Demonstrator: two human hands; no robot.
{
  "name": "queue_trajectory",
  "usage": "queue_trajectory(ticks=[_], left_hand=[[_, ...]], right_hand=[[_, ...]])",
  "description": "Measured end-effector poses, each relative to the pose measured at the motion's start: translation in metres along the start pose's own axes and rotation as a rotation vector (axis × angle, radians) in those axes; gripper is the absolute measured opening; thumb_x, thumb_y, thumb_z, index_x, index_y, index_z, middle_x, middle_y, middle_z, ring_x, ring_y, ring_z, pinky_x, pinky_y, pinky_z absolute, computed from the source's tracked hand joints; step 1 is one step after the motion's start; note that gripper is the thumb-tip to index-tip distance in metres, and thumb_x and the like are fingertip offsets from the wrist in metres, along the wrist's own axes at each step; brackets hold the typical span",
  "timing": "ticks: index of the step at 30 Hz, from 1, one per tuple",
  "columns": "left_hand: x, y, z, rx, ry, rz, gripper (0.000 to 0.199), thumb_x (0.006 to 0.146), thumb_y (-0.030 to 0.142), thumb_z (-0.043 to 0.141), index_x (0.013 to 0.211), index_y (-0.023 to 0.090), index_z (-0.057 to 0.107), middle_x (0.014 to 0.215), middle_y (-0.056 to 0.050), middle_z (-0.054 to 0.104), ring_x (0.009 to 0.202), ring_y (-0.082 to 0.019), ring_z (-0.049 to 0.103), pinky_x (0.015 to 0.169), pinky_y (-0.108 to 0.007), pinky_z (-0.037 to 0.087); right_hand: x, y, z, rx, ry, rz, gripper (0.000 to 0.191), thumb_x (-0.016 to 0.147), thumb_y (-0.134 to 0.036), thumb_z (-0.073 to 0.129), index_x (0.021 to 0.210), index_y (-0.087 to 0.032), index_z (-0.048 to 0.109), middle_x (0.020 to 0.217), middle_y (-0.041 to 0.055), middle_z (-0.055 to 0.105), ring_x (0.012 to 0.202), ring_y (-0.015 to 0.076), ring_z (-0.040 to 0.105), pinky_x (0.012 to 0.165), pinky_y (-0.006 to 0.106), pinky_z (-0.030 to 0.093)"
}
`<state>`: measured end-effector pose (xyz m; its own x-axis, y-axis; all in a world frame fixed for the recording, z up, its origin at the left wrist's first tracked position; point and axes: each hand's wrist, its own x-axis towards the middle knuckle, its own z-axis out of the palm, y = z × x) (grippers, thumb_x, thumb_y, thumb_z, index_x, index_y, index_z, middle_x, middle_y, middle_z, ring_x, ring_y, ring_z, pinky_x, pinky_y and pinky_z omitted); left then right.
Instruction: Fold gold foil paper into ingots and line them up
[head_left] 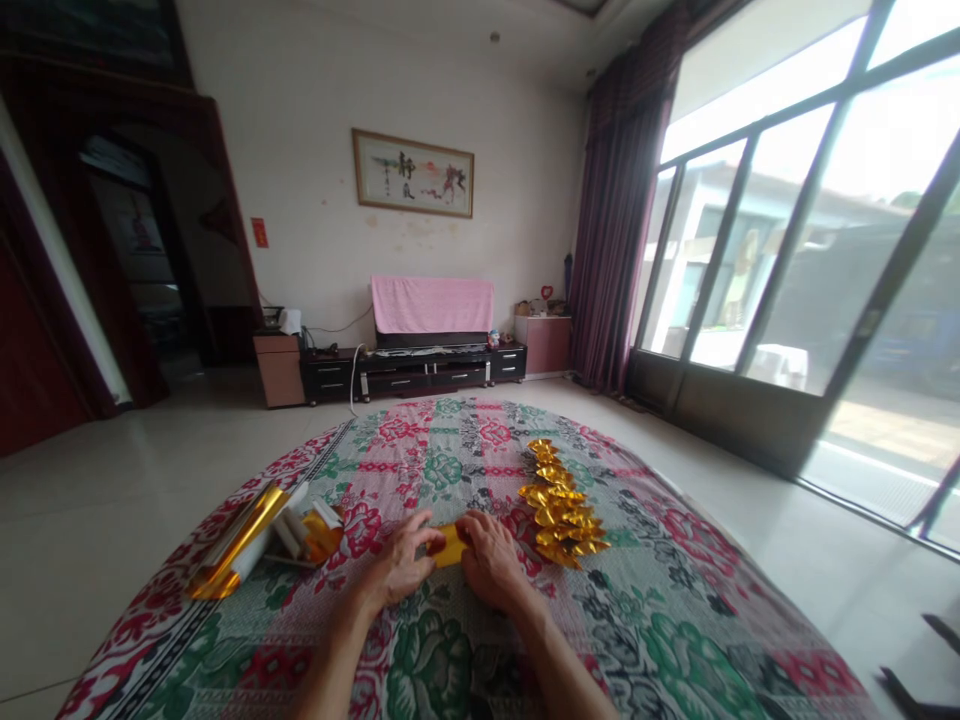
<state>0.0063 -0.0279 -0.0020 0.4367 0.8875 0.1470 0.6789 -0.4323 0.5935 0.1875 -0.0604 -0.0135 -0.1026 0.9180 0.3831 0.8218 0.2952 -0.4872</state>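
A small piece of gold foil paper (450, 546) lies on the patterned tablecloth, straight in front of me. My left hand (401, 560) grips its left end between thumb and fingers. At the other end, my right hand (491, 556) is closed on the foil with curled fingers. Only the strip between the hands shows; its ends are hidden. To the right of my right hand, folded gold foil ingots (562, 505) stand in a row running away from me. Off to the left, gold foil sheets (244, 545) lie loosely rolled, with white and gold paper pieces (304, 530) beside them.
The round table wears a red, green and grey floral tablecloth (442, 650). Beyond it stand a low black TV cabinet (427, 375) and a pink cloth (433, 305) draped over something. Large windows (750, 260) and a purple curtain (619, 220) are at the right.
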Motion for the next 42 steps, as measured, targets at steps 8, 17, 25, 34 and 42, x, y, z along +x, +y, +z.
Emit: queue_trajectory(ticks=[8, 17, 25, 34, 42], left_hand=[[-0.0003, -0.0019, -0.0003, 0.006, -0.009, 0.04, 0.041, 0.059, 0.012, 0.055, 0.096, 0.021, 0.067, 0.137, -0.006, 0.043, 0.128, -0.024, 0.037, 0.108, -0.034, 0.027], [0.0006, -0.0045, 0.0042, -0.015, 0.146, 0.085, 0.023, 0.073, 0.02, 0.051, 0.087, 0.021, 0.07, 0.122, -0.007, 0.057, 0.113, -0.019, 0.052, 0.102, -0.032, 0.037], [0.0024, -0.0038, 0.0028, -0.027, 0.181, 0.068, 0.027, 0.08, 0.027, 0.045, 0.068, 0.019, 0.069, 0.114, -0.006, 0.063, 0.106, -0.018, 0.057, 0.095, -0.028, 0.041], [0.0033, -0.0066, 0.0041, -0.054, 0.228, 0.089, 0.013, 0.072, 0.023, 0.054, 0.068, 0.018, 0.066, 0.107, -0.008, 0.065, 0.1, -0.02, 0.059, 0.093, -0.031, 0.043], [0.0049, -0.0057, 0.0058, 0.015, 0.194, 0.065, 0.017, 0.072, 0.018, 0.051, 0.062, 0.019, 0.065, 0.109, -0.006, 0.064, 0.103, -0.019, 0.057, 0.094, -0.029, 0.041]], right_hand=[[-0.0015, 0.0008, -0.0026, 0.03, -0.02, -0.007, 0.024, 0.071, -0.013, 0.048, 0.085, -0.025, 0.064, 0.126, 0.0037, 0.05, 0.116, 0.0207, 0.044, 0.096, 0.038, 0.03], [0.0005, 0.0007, -0.0052, 0.049, -0.023, -0.031, 0.029, 0.061, -0.014, 0.053, 0.085, -0.024, 0.067, 0.119, 0.0051, 0.055, 0.111, 0.022, 0.048, 0.096, 0.038, 0.032], [0.0016, 0.0001, -0.0043, 0.121, 0.087, -0.051, 0.016, 0.076, -0.019, 0.052, 0.073, -0.02, 0.068, 0.101, 0.0054, 0.064, 0.094, 0.0169, 0.057, 0.088, 0.03, 0.039], [0.0034, 0.0002, -0.0032, 0.14, 0.134, -0.09, 0.017, 0.08, -0.018, 0.049, 0.074, -0.019, 0.065, 0.089, 0.0035, 0.067, 0.085, 0.0141, 0.059, 0.083, 0.025, 0.041], [0.0043, -0.0016, -0.0034, 0.115, 0.119, -0.036, 0.012, 0.078, -0.02, 0.053, 0.077, -0.02, 0.065, 0.088, 0.0027, 0.066, 0.087, 0.0154, 0.058, 0.082, 0.025, 0.04]])
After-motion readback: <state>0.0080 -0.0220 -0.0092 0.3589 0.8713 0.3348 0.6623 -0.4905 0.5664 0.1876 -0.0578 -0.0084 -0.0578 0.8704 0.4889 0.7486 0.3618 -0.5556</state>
